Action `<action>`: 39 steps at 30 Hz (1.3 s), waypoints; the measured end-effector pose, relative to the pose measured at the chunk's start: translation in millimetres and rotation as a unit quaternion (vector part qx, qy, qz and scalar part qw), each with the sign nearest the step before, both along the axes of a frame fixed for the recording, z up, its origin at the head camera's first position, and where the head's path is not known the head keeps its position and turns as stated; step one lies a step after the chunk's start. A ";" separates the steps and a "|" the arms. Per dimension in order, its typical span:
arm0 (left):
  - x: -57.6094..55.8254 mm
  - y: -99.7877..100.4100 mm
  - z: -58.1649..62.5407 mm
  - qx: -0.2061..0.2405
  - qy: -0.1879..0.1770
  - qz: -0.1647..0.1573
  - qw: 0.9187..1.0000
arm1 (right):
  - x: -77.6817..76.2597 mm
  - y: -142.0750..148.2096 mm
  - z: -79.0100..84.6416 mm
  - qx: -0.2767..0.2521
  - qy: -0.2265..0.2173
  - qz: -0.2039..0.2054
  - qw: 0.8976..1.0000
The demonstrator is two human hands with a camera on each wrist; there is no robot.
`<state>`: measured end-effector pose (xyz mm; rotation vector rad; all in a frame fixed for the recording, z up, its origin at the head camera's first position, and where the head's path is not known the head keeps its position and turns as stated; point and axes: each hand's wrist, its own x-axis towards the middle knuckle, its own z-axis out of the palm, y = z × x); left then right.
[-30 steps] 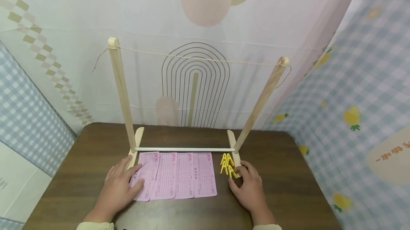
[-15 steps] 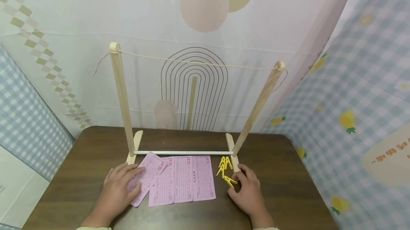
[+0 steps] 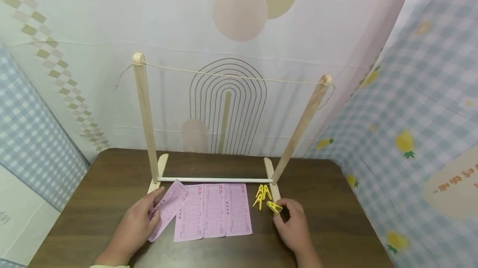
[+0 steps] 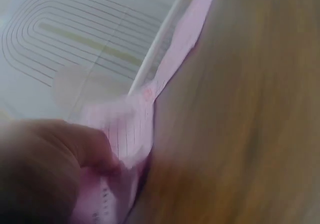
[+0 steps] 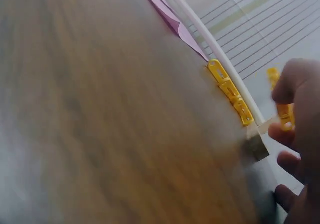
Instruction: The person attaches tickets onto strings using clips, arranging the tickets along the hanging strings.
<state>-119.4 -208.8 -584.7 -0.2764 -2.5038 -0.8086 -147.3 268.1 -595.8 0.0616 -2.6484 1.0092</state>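
Observation:
My left hand pinches a pink printed slip between thumb and fingers. The slip is slanted, with its upper end near the white rod, and the left wrist view shows it bent at the grip. Beside it on the table, several more pink slips lie in an overlapping row. My right hand pinches a yellow clothespin, which in the right wrist view is lifted off the table. Just left of that hand lies a small cluster of yellow clothespins.
A wooden frame stands on the brown table. Its left post and right post are joined low by a white rod. A thin string runs between the post tops. Patterned cloth hangs behind and at the sides.
The leftmost slip has swung clockwise out of the row and is now pinched in my left hand. My right hand has taken one clothespin away from the others.

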 end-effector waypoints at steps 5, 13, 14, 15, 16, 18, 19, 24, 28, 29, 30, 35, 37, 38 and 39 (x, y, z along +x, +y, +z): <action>1.0 -3.5 10.1 0.040 -0.076 0.015 0.996 | 1.6 -6.6 16.0 -0.014 0.028 0.003 1.000; 3.6 -6.8 28.2 0.121 -0.207 0.024 0.971 | -9.5 -21.4 51.0 -0.091 0.036 0.111 0.989; 2.3 -6.9 30.3 0.134 -0.213 0.020 0.968 | -11.5 -23.6 56.2 -0.110 0.024 0.119 0.987; 0.7 -6.9 32.4 0.148 -0.218 0.018 0.965 | -13.3 -25.9 61.8 -0.130 0.008 0.126 0.983; -1.0 -7.0 34.2 0.157 -0.221 0.015 0.962 | -15.4 -27.8 67.2 -0.151 -0.006 0.133 0.980; -4.5 -6.8 38.3 0.178 -0.224 0.008 0.958 | -19.3 -31.3 78.7 -0.189 -0.034 0.145 0.971; -6.2 -6.7 40.6 0.185 -0.224 0.004 0.957 | -21.0 -32.7 84.6 -0.199 -0.044 0.152 0.967; -13.2 -4.9 56.6 0.225 -0.218 -0.006 0.950 | -30.6 -36.1 116.8 -0.173 -0.057 0.177 0.967; -18.4 -2.0 70.3 0.273 -0.206 -0.005 0.940 | -39.5 -38.4 148.0 -0.151 -0.052 0.201 0.966; -19.8 -0.9 73.8 0.287 -0.201 -0.005 0.937 | -42.0 -39.7 156.4 -0.151 -0.050 0.210 0.965; -21.4 0.2 77.3 0.304 -0.196 -0.006 0.932 | -44.3 -41.2 165.2 -0.149 -0.048 0.218 0.963; -30.6 7.2 94.9 0.391 -0.160 -0.021 0.906 | -58.7 -52.9 206.5 -0.131 -0.041 0.269 0.953; -33.9 9.9 102.2 0.423 -0.147 -0.031 0.894 | -63.8 -58.6 222.3 -0.125 -0.038 0.290 0.948; -35.2 11.3 106.0 0.435 -0.141 -0.035 0.889 | -65.7 -61.8 230.5 -0.125 -0.038 0.300 0.945; -36.4 12.6 109.9 0.442 -0.135 -0.038 0.886 | -67.1 -65.0 238.2 -0.128 -0.038 0.309 0.941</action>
